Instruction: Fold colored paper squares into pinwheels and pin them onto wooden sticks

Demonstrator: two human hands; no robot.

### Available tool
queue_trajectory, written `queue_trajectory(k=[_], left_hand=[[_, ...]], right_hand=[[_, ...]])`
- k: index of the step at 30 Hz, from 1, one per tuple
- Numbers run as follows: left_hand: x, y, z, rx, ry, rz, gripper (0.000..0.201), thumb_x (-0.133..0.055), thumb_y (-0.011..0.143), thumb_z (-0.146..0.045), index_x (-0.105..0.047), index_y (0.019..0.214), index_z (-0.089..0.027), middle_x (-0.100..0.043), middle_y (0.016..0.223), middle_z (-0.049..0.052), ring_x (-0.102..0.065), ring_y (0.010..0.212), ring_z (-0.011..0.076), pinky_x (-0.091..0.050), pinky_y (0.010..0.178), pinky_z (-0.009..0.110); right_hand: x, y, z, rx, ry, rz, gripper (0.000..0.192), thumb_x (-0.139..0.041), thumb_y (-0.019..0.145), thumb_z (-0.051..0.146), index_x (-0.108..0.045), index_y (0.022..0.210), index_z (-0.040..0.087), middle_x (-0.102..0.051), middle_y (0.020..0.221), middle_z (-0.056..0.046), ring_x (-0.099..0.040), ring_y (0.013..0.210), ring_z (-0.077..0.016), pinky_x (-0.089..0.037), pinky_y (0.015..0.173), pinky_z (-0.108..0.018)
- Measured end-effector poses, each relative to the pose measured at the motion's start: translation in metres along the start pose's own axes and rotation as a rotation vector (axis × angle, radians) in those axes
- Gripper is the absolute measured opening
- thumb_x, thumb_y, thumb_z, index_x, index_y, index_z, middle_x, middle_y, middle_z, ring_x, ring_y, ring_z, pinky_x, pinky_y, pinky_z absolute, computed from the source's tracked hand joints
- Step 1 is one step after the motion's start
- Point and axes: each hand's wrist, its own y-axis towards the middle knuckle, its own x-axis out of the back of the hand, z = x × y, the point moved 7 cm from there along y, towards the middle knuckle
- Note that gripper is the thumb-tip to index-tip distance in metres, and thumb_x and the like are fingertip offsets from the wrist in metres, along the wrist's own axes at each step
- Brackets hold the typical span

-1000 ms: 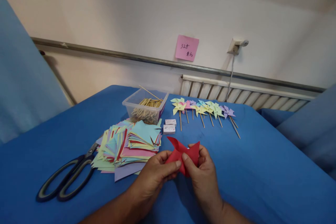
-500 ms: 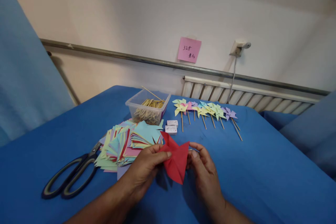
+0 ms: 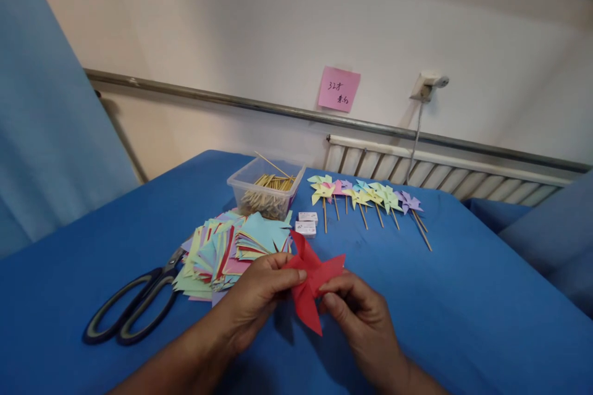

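Note:
A red paper pinwheel shape point(image 3: 310, 278), cut and partly folded, is held above the blue cloth by both hands. My left hand point(image 3: 259, 296) pinches its left side between thumb and fingers. My right hand point(image 3: 359, 315) grips its lower right part from below. Just left of the hands lies a stack of coloured cut paper squares point(image 3: 227, 250). Beyond it stands a clear plastic box of wooden sticks point(image 3: 265, 188).
Black-handled scissors point(image 3: 134, 305) lie at the left on the blue-covered table point(image 3: 463, 308). A row of finished paper pinwheels on sticks point(image 3: 365, 197) lies at the back. Two small white boxes point(image 3: 306, 223) sit before them. A radiator point(image 3: 440, 166) and wall stand behind.
The red paper has been turned and reshaped between my hands. My right hand has shifted from its right edge to underneath it. The view has drifted slightly.

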Motion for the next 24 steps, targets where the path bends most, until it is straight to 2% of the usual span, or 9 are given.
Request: queue_trajectory(k=[5, 10, 24], left_hand=[[0.003, 0.002, 0.005, -0.018, 0.151, -0.083, 0.013, -0.068, 0.063, -0.022, -0.058, 0.066, -0.014, -0.058, 0.061, -0.001, -0.049, 0.057, 0.0106, -0.038, 0.055, 0.023], [0.001, 0.003, 0.01, 0.0, 0.22, -0.081, 0.016, -0.069, 0.061, -0.022, -0.056, 0.063, -0.014, -0.055, 0.058, -0.003, -0.047, 0.056, 0.0099, -0.036, 0.056, 0.023], [0.001, 0.007, 0.012, 0.021, 0.258, -0.086, 0.018, -0.071, 0.059, -0.027, -0.061, 0.065, -0.013, -0.059, 0.059, -0.001, -0.05, 0.057, 0.0118, -0.037, 0.055, 0.024]], right_hand=[[0.0, 0.006, -0.012, -0.129, 0.084, -0.048, 0.013, -0.063, 0.078, 0.026, -0.058, 0.07, 0.017, -0.054, 0.065, 0.002, -0.048, 0.062, -0.0101, -0.039, 0.06, -0.022], [0.002, 0.008, -0.017, -0.176, 0.03, -0.068, 0.018, -0.062, 0.075, 0.025, -0.051, 0.065, 0.017, -0.049, 0.061, 0.004, -0.042, 0.056, -0.0089, -0.035, 0.054, -0.021], [0.006, 0.009, -0.023, -0.191, -0.048, -0.088, 0.019, -0.06, 0.072, 0.02, -0.045, 0.061, 0.018, -0.045, 0.06, 0.004, -0.038, 0.056, -0.0091, -0.033, 0.053, -0.021]])
